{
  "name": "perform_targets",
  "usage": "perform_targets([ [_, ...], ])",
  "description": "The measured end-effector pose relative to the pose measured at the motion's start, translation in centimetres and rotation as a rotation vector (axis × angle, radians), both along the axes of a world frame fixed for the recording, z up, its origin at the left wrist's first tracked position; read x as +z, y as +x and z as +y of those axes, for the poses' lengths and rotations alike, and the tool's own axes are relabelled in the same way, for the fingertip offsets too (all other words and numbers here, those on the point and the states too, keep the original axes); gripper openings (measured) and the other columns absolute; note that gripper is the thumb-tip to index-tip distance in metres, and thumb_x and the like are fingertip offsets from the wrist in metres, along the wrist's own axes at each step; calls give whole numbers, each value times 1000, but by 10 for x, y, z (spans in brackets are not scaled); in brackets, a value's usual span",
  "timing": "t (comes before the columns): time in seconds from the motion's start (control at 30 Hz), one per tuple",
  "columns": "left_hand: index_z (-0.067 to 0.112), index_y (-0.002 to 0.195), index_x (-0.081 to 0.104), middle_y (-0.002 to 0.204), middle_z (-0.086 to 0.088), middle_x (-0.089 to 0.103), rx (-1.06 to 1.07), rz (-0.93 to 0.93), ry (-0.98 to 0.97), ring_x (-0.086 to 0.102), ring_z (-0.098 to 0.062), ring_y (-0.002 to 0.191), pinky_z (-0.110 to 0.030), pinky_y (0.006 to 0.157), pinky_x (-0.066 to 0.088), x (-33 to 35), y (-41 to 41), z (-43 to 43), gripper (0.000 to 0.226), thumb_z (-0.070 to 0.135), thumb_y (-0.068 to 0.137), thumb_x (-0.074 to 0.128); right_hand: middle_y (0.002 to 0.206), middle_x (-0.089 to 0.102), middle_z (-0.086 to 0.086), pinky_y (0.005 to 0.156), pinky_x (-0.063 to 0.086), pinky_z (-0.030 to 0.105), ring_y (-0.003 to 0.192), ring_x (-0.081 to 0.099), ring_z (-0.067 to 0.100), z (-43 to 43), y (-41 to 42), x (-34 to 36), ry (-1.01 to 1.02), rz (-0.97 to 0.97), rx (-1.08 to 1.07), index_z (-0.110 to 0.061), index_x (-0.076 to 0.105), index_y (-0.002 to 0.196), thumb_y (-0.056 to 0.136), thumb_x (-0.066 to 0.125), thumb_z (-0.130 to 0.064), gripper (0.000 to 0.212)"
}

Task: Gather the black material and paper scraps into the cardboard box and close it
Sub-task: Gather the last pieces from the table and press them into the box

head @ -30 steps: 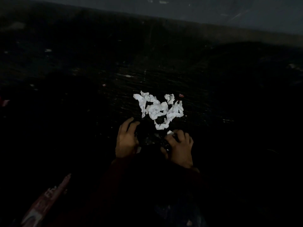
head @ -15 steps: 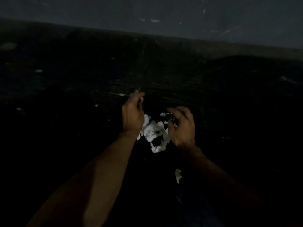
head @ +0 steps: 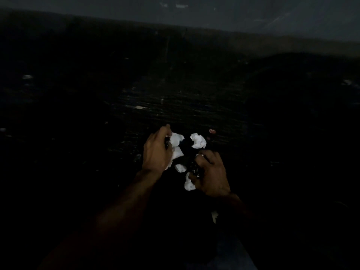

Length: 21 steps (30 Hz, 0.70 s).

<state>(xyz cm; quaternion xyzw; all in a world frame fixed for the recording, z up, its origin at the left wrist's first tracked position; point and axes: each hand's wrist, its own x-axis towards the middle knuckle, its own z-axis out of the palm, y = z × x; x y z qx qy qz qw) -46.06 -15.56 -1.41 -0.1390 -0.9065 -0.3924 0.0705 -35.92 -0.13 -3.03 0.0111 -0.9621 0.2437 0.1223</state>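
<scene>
My left hand (head: 155, 152) curls round paper scraps (head: 177, 139); my right hand (head: 213, 173) clutches black material (head: 194, 167). I judge the gathering midway: no cardboard box shows, and nothing is boxed.

The left grip (head: 157, 151) curls over white paper scraps (head: 198, 140) and the right grip (head: 212, 173) holds a wad of black material (head: 194, 168). The narrow gap between them is crowded with scraps, leaving little room to pass. Beyond the heap the dark scratched surface (head: 194, 106) lies open up to the wall (head: 214, 14). Only a small red bit (head: 212, 130) near the scraps and a pale fleck (head: 141, 107) farther out lie there. Both flanks are too dark to judge.
</scene>
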Motion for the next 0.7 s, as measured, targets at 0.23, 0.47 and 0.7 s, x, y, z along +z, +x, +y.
perform_targets([
  [0.23, 20, 74, 68, 78, 4, 68, 418, -168, 421, 63, -16, 78, -22, 75, 46, 62, -6, 7, 31, -1, 75, 46, 113, 59, 10, 87, 47, 28, 101, 59, 26, 6, -14, 42, -260, -185, -185, -15, 61, 119, 75, 72, -18, 45],
  [0.47, 20, 96, 66, 91, 3, 67, 402, -108, 481, 58, -2, 76, -4, 63, 38, 99, 3, -3, 26, 6, 86, 46, 99, 61, 14, 72, 44, 29, 89, 62, 33, 0, -6, 64, -184, -46, -314, -7, 69, 96, 82, 63, -20, 20],
  [0.7, 18, 136, 42, 127, -14, 48, 483, -9, 191, 45, -30, 118, -43, 102, 37, 61, 45, -30, 69, 55, 80, 58, 99, 57, 15, 69, 50, 41, 82, 55, 35, -30, 23, 48, 12, 43, -140, -11, 64, 94, 75, 55, -45, 40],
])
